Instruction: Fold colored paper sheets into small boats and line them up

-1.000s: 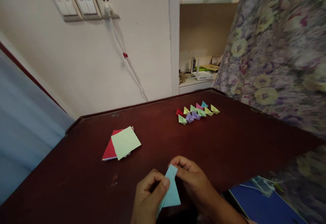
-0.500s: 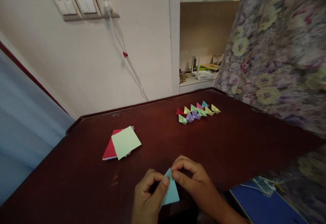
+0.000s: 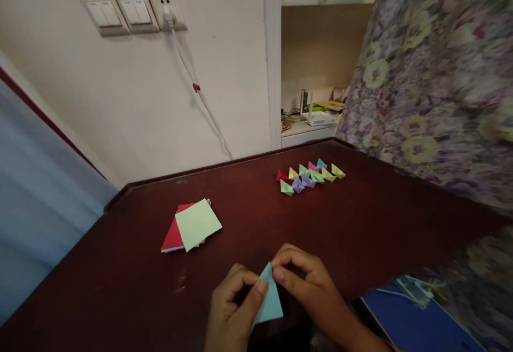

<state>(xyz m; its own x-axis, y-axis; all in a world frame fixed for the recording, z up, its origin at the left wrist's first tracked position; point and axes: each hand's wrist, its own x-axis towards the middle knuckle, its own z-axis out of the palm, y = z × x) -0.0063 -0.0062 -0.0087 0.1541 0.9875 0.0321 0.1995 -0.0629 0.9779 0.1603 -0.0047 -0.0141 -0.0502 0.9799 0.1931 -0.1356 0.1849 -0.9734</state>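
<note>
Both hands hold a light blue folded paper [image 3: 270, 301] just above the near edge of the dark wooden table [image 3: 360, 234]. My left hand [image 3: 232, 309] pinches its left side with thumb and fingers. My right hand [image 3: 304, 282] pinches the pointed top corner with curled fingers. The paper is folded into a narrow triangle pointing away from me.
A stack of square coloured sheets [image 3: 191, 225], light green on top and red beneath, lies to the left. Several small folded paper shapes [image 3: 309, 176] sit in rows at the far right. A floral fabric [image 3: 433, 74] hangs on the right. A blue item [image 3: 417, 325] lies at the lower right.
My right fingers moved up from the paper's right side to pinch its top tip, and the fold narrowed to a sharper point. The left hand barely moved.
</note>
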